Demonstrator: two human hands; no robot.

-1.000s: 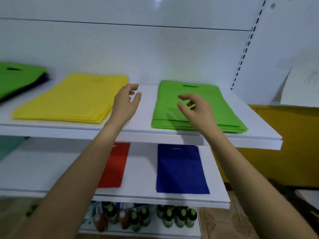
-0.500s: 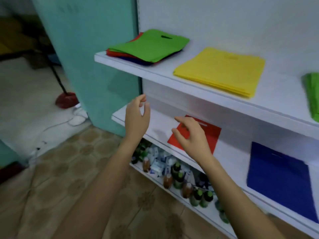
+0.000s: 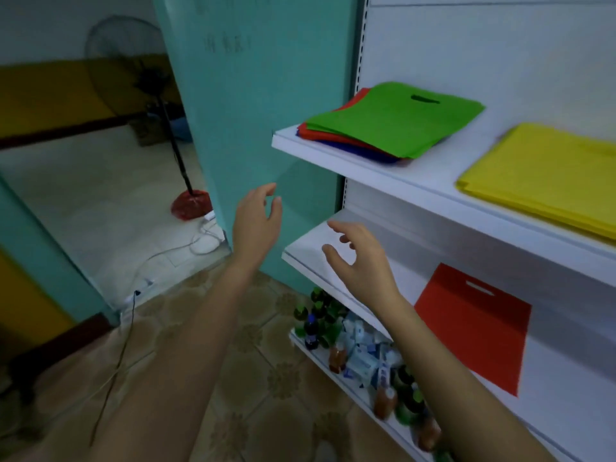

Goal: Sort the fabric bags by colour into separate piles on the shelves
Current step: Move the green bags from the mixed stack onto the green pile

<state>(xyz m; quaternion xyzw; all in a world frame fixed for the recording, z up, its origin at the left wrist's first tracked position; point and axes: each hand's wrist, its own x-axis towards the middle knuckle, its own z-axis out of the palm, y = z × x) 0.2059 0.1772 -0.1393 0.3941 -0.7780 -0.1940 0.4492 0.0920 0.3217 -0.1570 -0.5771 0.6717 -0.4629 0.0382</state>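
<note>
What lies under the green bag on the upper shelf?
Edges of red bags and, below them, dark blue bags stick out. The green bag covers the rest, so their number cannot be seen.

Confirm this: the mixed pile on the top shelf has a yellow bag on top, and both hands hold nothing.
Not right. The head view shows a green bag on top of the mixed pile on the top shelf, not a yellow one. The left hand and right hand do hold nothing.

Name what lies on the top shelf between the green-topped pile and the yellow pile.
Nothing; the head view shows bare top shelf between green-topped pile and yellow pile.
</note>
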